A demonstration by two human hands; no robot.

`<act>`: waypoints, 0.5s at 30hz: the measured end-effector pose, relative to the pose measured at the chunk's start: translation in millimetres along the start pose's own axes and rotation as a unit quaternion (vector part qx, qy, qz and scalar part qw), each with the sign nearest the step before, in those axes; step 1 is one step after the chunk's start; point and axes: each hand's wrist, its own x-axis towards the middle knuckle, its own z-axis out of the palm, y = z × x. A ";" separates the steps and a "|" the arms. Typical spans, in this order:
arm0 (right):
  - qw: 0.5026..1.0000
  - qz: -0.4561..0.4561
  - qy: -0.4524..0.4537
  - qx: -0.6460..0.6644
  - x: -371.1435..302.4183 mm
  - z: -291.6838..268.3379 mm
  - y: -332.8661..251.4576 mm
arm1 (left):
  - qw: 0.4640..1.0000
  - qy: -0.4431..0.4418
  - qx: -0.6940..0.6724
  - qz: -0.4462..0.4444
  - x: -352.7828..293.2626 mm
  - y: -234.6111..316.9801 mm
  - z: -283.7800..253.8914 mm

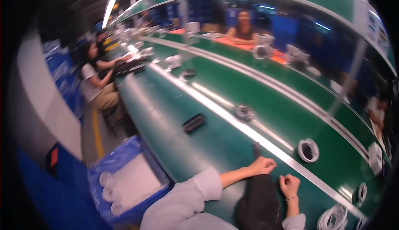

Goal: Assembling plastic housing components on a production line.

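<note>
My left hand [262, 166] lies over the dark upper end of a black, fabric-like object [259, 199], fingers curled in. Just right of that object is my right hand [289, 185], closed in a loose fist, a thin band around its wrist. Nothing shows in either hand, though the picture is slightly blurred. A narrow dark piece [256, 149] stands out beyond my left hand; whether it joins the black object I cannot tell. Farther left on the green bench [162, 117] lies a black oblong part [194, 123].
Past a pale metal rail [224, 108], a green conveyor carries a white ring-shaped part [308, 150] and a wrapped part [244, 112]. A coiled white cable [332, 218] is at lower right. A blue-lined bin [129, 176] stands left. Co-workers [97, 76] sit farther along and opposite.
</note>
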 end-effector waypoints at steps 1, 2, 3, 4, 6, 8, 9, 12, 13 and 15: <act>1.000 0.008 -0.005 -0.007 -0.8 -7.0 1.4 | 0.999 -0.016 -0.034 -0.021 3.3 3.0 5.3; 1.000 -0.004 -0.012 0.004 -0.4 -5.0 0.3 | 0.996 -0.037 -0.067 -0.037 2.4 5.1 4.0; 1.000 -0.009 -0.009 0.002 -0.6 -4.1 0.6 | 0.997 -0.028 -0.060 -0.039 -1.2 5.5 -0.6; 1.000 -0.004 -0.002 -0.005 -4.9 -3.2 -0.6 | 0.997 -0.021 -0.059 -0.050 -6.8 5.9 -1.0; 0.999 -0.031 0.011 -0.008 -0.1 3.3 -1.4 | 0.998 0.001 -0.044 -0.033 -8.1 3.2 -2.5; 0.999 -0.037 0.031 0.001 6.6 6.2 -12.5 | 0.996 0.017 -0.053 -0.070 -12.1 -0.8 -10.0; 0.999 -0.026 0.038 -0.005 5.1 5.2 -12.7 | 0.996 0.016 -0.044 -0.070 -14.3 -1.0 -10.4; 0.999 -0.003 0.039 -0.006 5.9 -3.5 -5.9 | 0.996 0.009 -0.051 -0.074 -9.0 3.4 -7.3; 0.999 -0.007 0.038 0.000 5.5 -3.5 -5.4 | 0.995 -0.004 -0.048 -0.086 -7.0 3.2 -7.2; 1.000 -0.012 0.020 0.010 7.7 -2.7 -1.5 | 0.995 -0.011 -0.050 -0.080 -4.4 4.8 -4.8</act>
